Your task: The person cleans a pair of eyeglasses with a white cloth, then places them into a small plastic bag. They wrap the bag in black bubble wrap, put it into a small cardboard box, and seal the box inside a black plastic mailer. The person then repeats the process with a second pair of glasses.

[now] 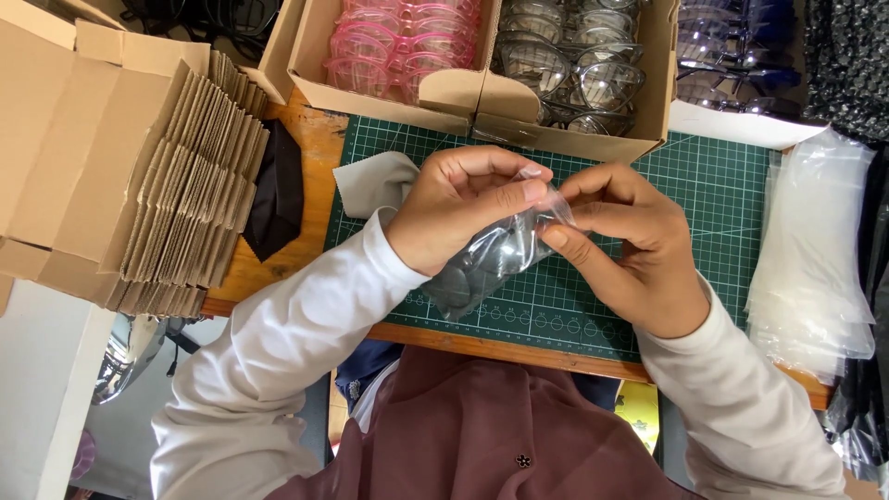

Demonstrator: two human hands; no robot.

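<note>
My left hand (454, 208) and right hand (616, 245) pinch the mouth of a clear plastic bag (495, 255) above the green cutting mat (713, 194). Its dark contents look like glasses, blurred by plastic, partly hidden behind my left fingers (519, 193).

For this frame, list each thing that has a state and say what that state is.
clear plastic bag: held by both hands over the mat, dark glasses inside
left hand: gripping bag
right hand: pinching bag's top
pink glasses box: open, full
grey glasses box: open, full
flat cartons: folded, stacked
spare bags: piled, empty
</note>
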